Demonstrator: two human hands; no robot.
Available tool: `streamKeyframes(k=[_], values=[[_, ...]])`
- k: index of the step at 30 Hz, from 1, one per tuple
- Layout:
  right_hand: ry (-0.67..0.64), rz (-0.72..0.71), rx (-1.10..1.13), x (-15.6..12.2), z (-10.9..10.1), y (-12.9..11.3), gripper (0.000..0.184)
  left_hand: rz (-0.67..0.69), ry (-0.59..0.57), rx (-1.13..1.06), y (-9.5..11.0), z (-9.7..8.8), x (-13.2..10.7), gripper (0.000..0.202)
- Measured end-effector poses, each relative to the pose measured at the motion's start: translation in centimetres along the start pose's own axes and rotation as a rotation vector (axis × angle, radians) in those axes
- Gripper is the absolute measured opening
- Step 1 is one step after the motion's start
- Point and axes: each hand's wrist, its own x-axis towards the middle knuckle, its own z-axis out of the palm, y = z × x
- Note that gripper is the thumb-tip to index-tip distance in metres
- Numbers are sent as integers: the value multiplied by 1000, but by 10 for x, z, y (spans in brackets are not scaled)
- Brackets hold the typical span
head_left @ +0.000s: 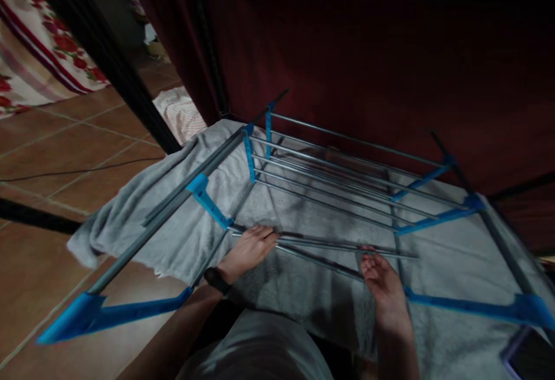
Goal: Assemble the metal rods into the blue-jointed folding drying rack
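A folding drying rack with grey metal rods and bright blue plastic joints lies over a grey towel on the floor. My left hand, with a dark band on its wrist, rests palm down on the near rods, fingers stretched out toward the right. My right hand has its fingertips curled against a thin grey rod that runs between both hands. Whether those fingers fully close round the rod is unclear in the dim light.
Terracotta floor tiles spread to the left, crossed by a thin dark cable. A dark red curtain hangs behind the rack. A floral cloth and a striped cloth lie at the far left. My knees in grey fabric are below.
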Motion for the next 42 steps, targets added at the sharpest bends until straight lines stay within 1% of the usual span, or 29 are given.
streamKeyframes(k=[3, 5, 11, 14, 16, 20, 23, 27, 28, 30, 32, 33, 36, 38, 40, 42], values=[[-7, 4, 59, -3, 10, 0, 26, -7, 45, 10, -7, 4, 3, 38], [-1, -7, 97, -3, 15, -1, 27, -2, 52, 15, -12, 6, 6, 39], [-7, -47, 147, 3, 18, 1, 22, 27, 28, 24, -18, 9, 26, 40], [5, -67, 168, 6, 18, 3, 23, 55, -2, 39, -19, 9, 39, 41], [6, -75, 169, 7, 19, 5, 23, 51, -24, 62, -21, 8, 47, 41], [-7, -66, 132, 10, 21, 7, 16, 4, -42, 143, -28, 5, 58, 43], [-23, -51, 95, 10, 22, 7, 14, -26, -64, 214, -33, 5, 63, 44], [-49, -16, 44, 1, 23, 4, 7, -57, -104, 288, -37, 5, 66, 44], [-71, -5, 5, -2, 23, 4, 6, -67, -113, 299, -37, 5, 66, 44], [-132, -12, -114, -10, 24, 3, 16, -87, -127, 305, -39, 5, 65, 44], [-160, -100, -258, -15, 23, 3, 25, -97, -144, 286, -41, 6, 64, 44], [-135, -181, -330, -16, 22, 4, 27, -102, -152, 274, -42, 7, 64, 43], [43, -525, -621, -13, 19, 7, 27, -123, -165, 247, -46, 9, 65, 44], [113, -762, -858, -8, 16, 9, 32, -133, -167, 231, -46, 10, 66, 43], [92, -922, -1059, -2, 13, 11, 43, -131, -165, 212, -47, 10, 67, 42], [60, -991, -1207, 4, 9, 14, 49, -119, -147, 198, -47, 10, 66, 42]])
